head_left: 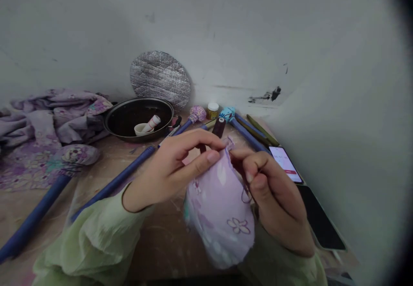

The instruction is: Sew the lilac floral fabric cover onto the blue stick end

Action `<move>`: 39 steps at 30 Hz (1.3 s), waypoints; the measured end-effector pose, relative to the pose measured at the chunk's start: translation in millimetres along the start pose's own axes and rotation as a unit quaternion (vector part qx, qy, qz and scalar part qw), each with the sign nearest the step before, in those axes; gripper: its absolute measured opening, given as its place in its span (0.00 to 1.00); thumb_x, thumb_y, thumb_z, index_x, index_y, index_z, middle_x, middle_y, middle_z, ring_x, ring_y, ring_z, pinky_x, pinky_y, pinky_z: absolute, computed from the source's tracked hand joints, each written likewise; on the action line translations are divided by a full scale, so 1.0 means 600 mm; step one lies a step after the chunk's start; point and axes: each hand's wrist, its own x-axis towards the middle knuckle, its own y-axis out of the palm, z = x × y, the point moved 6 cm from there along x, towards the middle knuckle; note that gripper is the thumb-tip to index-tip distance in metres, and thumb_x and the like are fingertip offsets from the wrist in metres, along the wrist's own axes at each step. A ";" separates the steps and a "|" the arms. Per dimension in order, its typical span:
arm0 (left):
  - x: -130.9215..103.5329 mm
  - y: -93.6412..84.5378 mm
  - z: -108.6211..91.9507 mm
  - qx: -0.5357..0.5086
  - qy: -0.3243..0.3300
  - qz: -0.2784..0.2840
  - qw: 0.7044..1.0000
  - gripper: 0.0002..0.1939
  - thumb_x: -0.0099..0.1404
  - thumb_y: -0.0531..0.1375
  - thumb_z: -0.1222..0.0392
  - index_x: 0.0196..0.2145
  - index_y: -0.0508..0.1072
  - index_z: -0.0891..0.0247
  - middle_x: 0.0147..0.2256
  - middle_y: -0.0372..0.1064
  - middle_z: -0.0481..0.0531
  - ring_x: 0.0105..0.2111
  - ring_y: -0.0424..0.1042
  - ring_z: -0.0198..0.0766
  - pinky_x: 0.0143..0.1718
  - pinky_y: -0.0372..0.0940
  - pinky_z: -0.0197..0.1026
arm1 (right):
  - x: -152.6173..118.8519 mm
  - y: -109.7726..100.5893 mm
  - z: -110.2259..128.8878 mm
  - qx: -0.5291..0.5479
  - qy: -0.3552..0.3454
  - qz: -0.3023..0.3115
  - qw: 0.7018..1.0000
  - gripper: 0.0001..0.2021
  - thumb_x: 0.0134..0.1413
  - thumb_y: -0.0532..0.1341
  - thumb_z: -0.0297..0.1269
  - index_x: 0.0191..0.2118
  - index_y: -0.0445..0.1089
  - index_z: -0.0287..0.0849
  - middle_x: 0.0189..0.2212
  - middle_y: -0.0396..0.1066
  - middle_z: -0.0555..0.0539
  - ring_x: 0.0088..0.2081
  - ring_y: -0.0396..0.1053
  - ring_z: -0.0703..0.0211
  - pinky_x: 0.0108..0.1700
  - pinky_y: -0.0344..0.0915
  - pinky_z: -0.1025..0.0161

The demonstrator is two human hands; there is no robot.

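Note:
A lilac floral cloth (222, 204) hangs in front of me, its folded edge turned up at the top. My left hand (180, 161) pinches that edge between thumb and fingers. At the cloth's right side is my right hand (271, 191), thumb and forefinger pressed together on a dark thread (247, 196) that loops down against the fabric. If a needle is in those fingers, it is too small to make out. Just behind the cloth's top edge stands a dark thread spool (218, 127).
A black pan (138, 105) holds a small white bowl (142, 129) and a roll. Blue sticks with cloth-wrapped heads lie about, one at left (41, 208). Purple fabric (38, 126) is heaped at left. A phone (285, 163) and a dark tablet-like slab (321, 217) lie at right by the wall.

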 end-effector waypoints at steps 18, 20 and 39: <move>-0.001 0.021 0.015 -0.081 -0.069 0.075 0.991 0.16 0.63 0.65 0.61 0.49 0.76 0.63 0.45 0.78 0.53 0.47 0.76 0.40 0.50 0.69 0.38 | -0.011 -0.006 0.005 0.035 0.025 -0.189 0.981 0.10 0.68 0.53 0.46 0.37 0.66 0.50 0.35 0.78 0.49 0.42 0.75 0.52 0.48 0.67 0.50; 0.000 0.023 0.020 -0.097 -0.074 0.084 0.989 0.22 0.57 0.70 0.58 0.49 0.76 0.62 0.46 0.77 0.53 0.47 0.75 0.42 0.52 0.69 0.41 | -0.013 -0.010 -0.002 0.048 0.040 -0.189 0.980 0.11 0.68 0.53 0.46 0.38 0.68 0.50 0.36 0.78 0.48 0.43 0.75 0.52 0.50 0.67 0.50; -0.005 0.036 0.042 -0.082 -0.112 -0.046 0.989 0.11 0.56 0.69 0.64 0.39 0.77 0.64 0.37 0.78 0.52 0.38 0.76 0.38 0.42 0.71 0.37 | 0.026 -0.007 -0.022 0.326 0.102 -0.020 0.939 0.14 0.67 0.53 0.39 0.34 0.74 0.46 0.34 0.73 0.46 0.39 0.72 0.58 0.43 0.72 0.59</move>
